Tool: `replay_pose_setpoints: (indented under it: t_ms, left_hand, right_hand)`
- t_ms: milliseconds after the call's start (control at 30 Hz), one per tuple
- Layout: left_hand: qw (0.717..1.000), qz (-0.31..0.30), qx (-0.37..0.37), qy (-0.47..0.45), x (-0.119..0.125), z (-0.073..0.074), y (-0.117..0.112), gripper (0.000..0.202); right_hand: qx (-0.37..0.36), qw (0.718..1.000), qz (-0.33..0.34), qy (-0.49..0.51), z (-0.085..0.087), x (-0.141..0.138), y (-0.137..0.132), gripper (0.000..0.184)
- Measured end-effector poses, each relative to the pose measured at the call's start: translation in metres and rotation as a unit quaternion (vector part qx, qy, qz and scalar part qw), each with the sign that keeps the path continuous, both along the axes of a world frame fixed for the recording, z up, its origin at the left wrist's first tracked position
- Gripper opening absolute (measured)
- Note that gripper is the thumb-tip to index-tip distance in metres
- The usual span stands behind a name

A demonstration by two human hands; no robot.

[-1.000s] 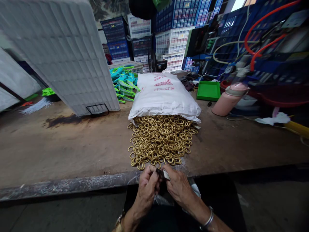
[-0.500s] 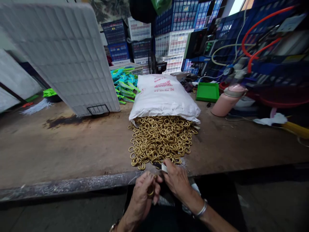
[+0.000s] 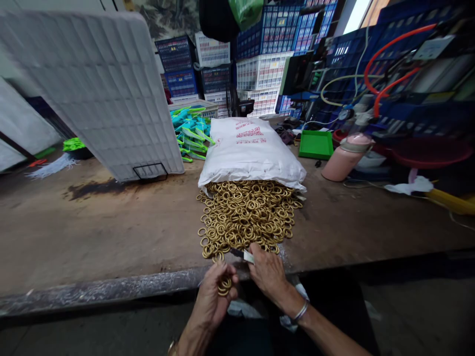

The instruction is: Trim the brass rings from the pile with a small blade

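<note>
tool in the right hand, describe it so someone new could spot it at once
Find the big white sack on the table, then the heap of gold rings at its near end. At the heap's near edge, the right hand holds the tool. Its dark, narrow end and white part next to the hand set it apart from the round rings.

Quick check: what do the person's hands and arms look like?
The left hand and right hand are ungloved; no sleeves show. The right wears a shiny silver bangle; the left, a golden band mostly cut off by the frame.
</note>
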State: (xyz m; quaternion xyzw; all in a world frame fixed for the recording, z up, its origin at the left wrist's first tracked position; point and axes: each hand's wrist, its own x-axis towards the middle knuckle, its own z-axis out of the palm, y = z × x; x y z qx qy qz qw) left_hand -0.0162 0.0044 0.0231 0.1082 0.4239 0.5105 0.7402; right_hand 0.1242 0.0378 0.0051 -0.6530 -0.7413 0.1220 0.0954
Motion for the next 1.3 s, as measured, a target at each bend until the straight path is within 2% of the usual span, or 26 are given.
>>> replay_pose_setpoints:
  t_ms: [133,267,433,567,667,800,900,1067,1200,1300]
  left_hand:
    - [0.992,-0.026,0.055,0.107,0.007,-0.004,0.002,0.029]
    - [0.966,-0.076,0.111,0.221,0.014,-0.008,0.006,0.032]
    - [0.942,-0.136,0.126,0.278,0.018,-0.001,0.012,0.029]
    - [0.937,-0.114,0.137,0.299,0.018,0.000,0.013,0.029]
    - [0.923,-0.088,0.192,0.322,0.017,-0.001,0.012,0.026]
    - [0.899,-0.080,0.254,0.349,0.016,-0.001,0.011,0.023]
    - [0.909,-0.101,0.241,0.324,0.015,-0.002,0.010,0.024]
    - [0.955,-0.158,0.126,0.216,0.014,-0.006,0.009,0.031]
    - [0.970,-0.161,0.119,0.139,0.014,-0.007,0.008,0.031]
    - [0.971,-0.151,0.128,0.133,0.013,-0.006,0.007,0.031]
  right_hand:
    - [0.003,0.998,0.020,0.066,0.001,0.006,-0.004,0.018]
    - [0.002,0.993,0.034,0.115,0.008,0.007,-0.011,0.020]
    - [0.000,0.984,0.035,0.172,0.012,0.003,-0.013,0.012]
    - [-0.026,0.964,0.010,0.265,0.010,0.002,-0.009,0.012]
    - [-0.053,0.939,-0.003,0.339,0.012,0.001,-0.007,0.025]
    - [-0.078,0.927,0.005,0.366,0.014,-0.001,-0.005,0.031]
    - [-0.091,0.918,-0.016,0.385,0.013,-0.002,-0.004,0.030]
    - [-0.100,0.912,-0.036,0.396,0.013,-0.002,-0.002,0.029]
    - [-0.098,0.904,-0.024,0.416,0.016,-0.002,-0.003,0.027]
    - [-0.117,0.895,-0.017,0.429,0.015,-0.001,-0.001,0.027]
